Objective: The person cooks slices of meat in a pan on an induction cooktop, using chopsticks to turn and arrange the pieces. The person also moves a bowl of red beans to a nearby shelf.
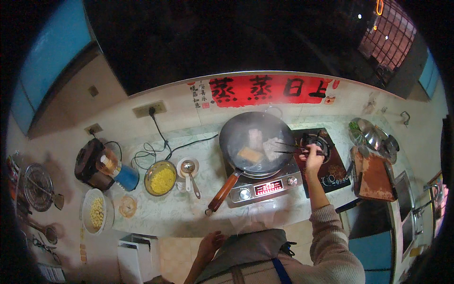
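A dark wok (236, 136) with a wooden handle (224, 190) sits on an induction cooker (248, 193) with a lit display. Steam rises from the wok. Inside lie a browned slab of food (250, 154), a pale slab (255, 138) and another whitish slab (272, 148). My right hand (313, 158) is closed on dark tongs (291, 148), whose tips reach over the whitish slab; whether they grip it I cannot tell. Below the counter's front edge, left of the apron, my left hand (214, 241) hangs with its fingers loosely curled, holding nothing that I can see.
Left of the wok stand a ladle (188, 167) on a small dish, a metal bowl of yellow food (163, 179), a blue container (128, 177), and a white colander (108, 216). Right are a gas hob (335, 159), a wooden board (372, 174) and metal bowls (369, 133). Cords trail behind.
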